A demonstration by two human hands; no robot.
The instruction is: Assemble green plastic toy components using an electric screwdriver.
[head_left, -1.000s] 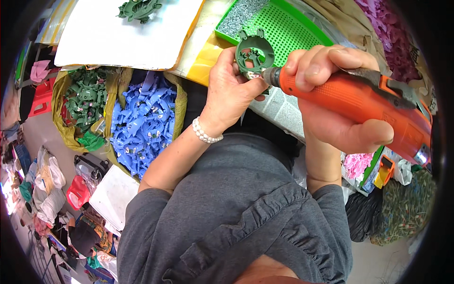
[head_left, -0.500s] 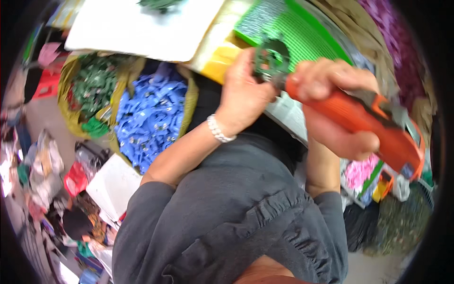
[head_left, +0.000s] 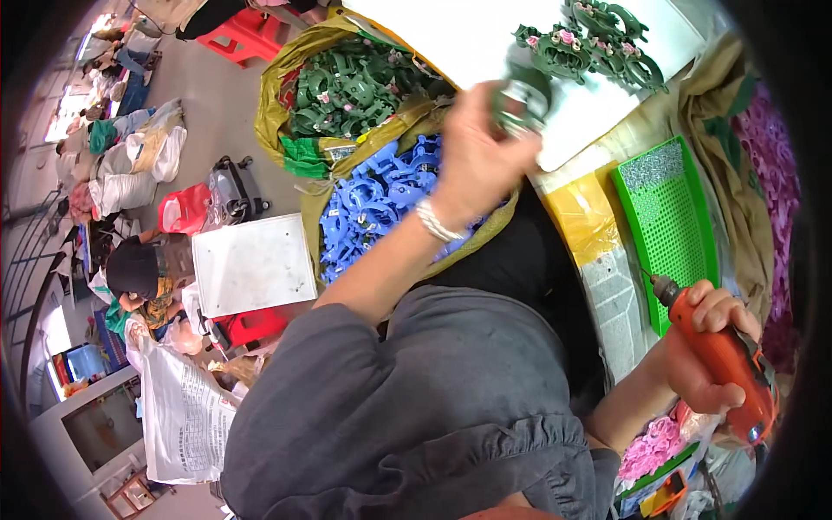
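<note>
My left hand (head_left: 477, 160), a white bracelet at its wrist, is closed round a dark green ring-shaped plastic part (head_left: 525, 97), somewhat blurred. It hovers by the edge of a white board (head_left: 451, 35), where several similar green parts with pink pieces (head_left: 598, 43) lie. In my right hand (head_left: 698, 360) is an orange electric screwdriver (head_left: 747, 403), its bit pointing up and left. That bit is beside a green perforated tray (head_left: 640, 247) with small silvery screws (head_left: 652, 165) at its far end.
Below the board, yellow sacks hold green parts (head_left: 355, 91) and blue parts (head_left: 377, 195). Yellow tape (head_left: 581, 217) covers part of the work surface. Pink parts (head_left: 767, 182) lie at the far right. A white-topped stool (head_left: 254, 264) and a person (head_left: 134, 269) are on the left.
My left hand has carried the green part left and away from the screwdriver, over toward the board. My right hand has drawn the screwdriver down and right. The view has turned left.
</note>
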